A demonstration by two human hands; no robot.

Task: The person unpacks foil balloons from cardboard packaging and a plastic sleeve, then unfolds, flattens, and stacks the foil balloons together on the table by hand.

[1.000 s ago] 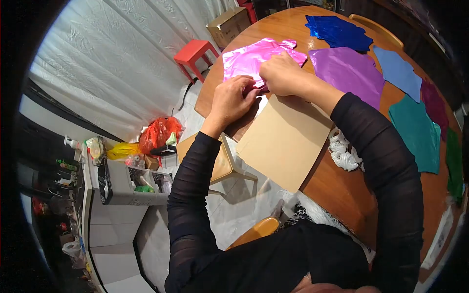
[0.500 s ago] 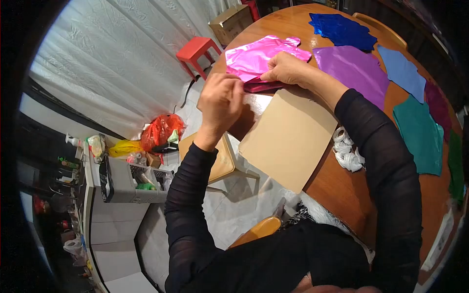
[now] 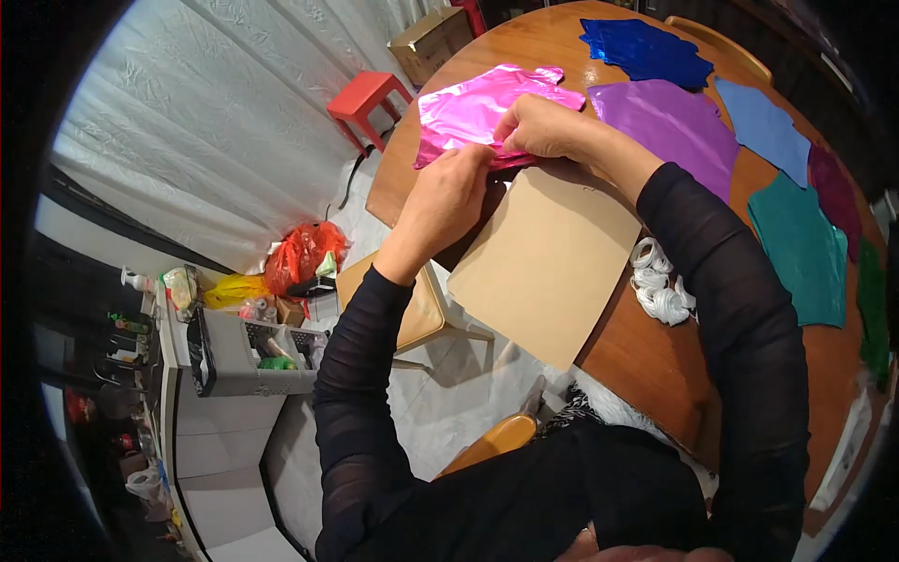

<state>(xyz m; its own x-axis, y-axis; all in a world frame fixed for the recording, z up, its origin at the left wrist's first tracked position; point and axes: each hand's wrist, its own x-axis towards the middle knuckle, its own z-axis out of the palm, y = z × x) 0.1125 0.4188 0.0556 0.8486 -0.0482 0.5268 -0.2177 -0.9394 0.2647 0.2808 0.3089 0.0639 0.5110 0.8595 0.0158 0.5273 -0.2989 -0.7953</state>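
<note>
A stack of shiny pink foil-like sheets (image 3: pixel 482 101) lies on the wooden table, its edges uneven. At its near edge, my left hand (image 3: pixel 445 192) has its fingers closed on the pink sheets. Just beside it, my right hand (image 3: pixel 543 128) pinches the same edge between thumb and fingers. How many sheets each hand holds is hidden. Below my hands, a flat beige board (image 3: pixel 552 267) reaches past the table's edge. Bundles of white string (image 3: pixel 661 288) rest to the board's right.
Across the wooden table (image 3: pixel 655 375) lie purple sheets (image 3: pixel 670 131), dark blue sheets (image 3: pixel 646 53), light blue sheets (image 3: pixel 763 126), teal sheets (image 3: pixel 799 248), maroon sheets (image 3: pixel 832 197) and green sheets (image 3: pixel 873 314). Left stand a red stool (image 3: pixel 363 94), a tan-seated chair (image 3: pixel 412 304) and a grey crate (image 3: pixel 239 356).
My left hand, raised and blurred before, has come up and right to the pink sheets' near edge, close to my right hand. The right hand keeps its pinch. The view has shifted slightly.
</note>
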